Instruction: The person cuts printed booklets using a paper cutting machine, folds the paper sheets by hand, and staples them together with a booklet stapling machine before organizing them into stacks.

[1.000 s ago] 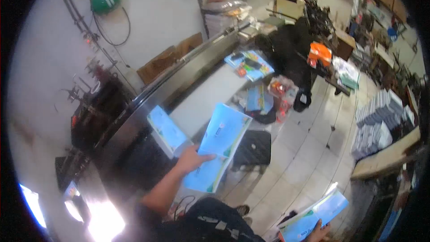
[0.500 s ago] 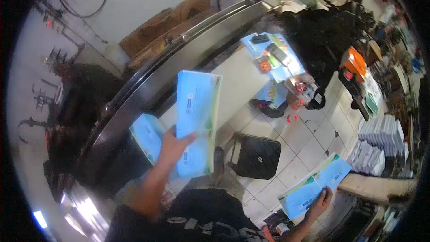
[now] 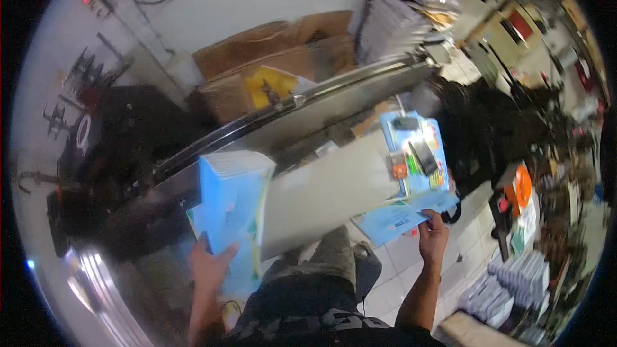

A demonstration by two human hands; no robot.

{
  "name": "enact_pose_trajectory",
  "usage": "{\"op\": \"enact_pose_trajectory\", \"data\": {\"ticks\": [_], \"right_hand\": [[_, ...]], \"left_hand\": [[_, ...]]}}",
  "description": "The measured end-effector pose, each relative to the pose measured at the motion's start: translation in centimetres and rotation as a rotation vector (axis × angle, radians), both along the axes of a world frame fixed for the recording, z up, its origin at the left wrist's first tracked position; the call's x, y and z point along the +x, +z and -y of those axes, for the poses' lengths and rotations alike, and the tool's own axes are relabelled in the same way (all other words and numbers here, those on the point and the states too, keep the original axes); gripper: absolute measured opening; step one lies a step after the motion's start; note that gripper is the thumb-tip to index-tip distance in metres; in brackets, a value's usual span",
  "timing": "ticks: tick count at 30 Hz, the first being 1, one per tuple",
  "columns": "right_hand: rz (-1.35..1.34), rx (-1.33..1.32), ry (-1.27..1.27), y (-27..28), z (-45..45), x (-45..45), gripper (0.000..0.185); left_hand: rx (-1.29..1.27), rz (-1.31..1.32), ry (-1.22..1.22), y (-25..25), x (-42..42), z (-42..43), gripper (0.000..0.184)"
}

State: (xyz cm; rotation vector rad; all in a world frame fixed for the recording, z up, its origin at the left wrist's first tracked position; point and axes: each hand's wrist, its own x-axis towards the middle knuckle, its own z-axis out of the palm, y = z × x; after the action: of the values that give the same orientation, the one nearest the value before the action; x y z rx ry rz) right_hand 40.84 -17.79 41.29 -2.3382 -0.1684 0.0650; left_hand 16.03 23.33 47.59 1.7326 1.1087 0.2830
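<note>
My left hand [image 3: 209, 266] is closed on the lower part of a thick stack of blue printed covers [image 3: 234, 186]. Layered pale edges show along the stack's top, and green trim runs down its right side. Behind the stack's left edge, a corner of another blue printed piece peeks out. My right hand [image 3: 434, 238] pinches the near edge of a wide blue printed cover [image 3: 392, 222], its thumb and fingers together. That cover hangs slightly blurred beside the right end of the pale worktop [image 3: 321, 193].
On the worktop's far right lies a blue printed pile [image 3: 434, 132] with a phone [image 3: 424, 157] and small boxes on it. A long metal rail [image 3: 238, 132] runs behind. Cardboard [image 3: 276, 45] leans on the wall. Bundled paper stacks [image 3: 524, 279] stand on the tiled floor at right.
My right hand has brought its blue cover from the lower right up beside the worktop. The left hand's stack has moved lower and left in view. My head view has turned too.
</note>
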Motion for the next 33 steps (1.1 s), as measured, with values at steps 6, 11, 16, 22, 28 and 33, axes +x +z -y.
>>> {"op": "enact_pose_trajectory", "data": {"ticks": [6,11,16,22,28,33], "right_hand": [[0.063,-0.199,-0.02,0.3,0.3,15.8,0.016],[0.478,-0.556,0.321,2.8,0.9,25.7,0.018],[0.11,-0.035,0.244,0.6,0.2,30.3,0.024],[-0.162,-0.129,0.464,1.8,-6.7,29.1,0.02],[-0.356,-0.125,0.565,-0.4,-10.5,24.2,0.025],[-0.392,-0.159,0.518,-2.9,-10.2,23.2,0.025]], "left_hand": [[-0.049,-0.497,-0.161,-9.7,8.8,4.0,0.054],[-0.08,-0.681,-0.846,-17.9,15.6,3.3,0.07],[-0.295,-0.603,-0.754,-25.2,17.3,0.2,0.076],[-0.357,-0.495,-0.698,-23.9,17.3,1.0,0.075],[0.015,-0.392,-0.624,-22.1,15.7,2.5,0.089],[0.069,-0.419,-0.537,-20.8,14.7,3.9,0.086]]}}
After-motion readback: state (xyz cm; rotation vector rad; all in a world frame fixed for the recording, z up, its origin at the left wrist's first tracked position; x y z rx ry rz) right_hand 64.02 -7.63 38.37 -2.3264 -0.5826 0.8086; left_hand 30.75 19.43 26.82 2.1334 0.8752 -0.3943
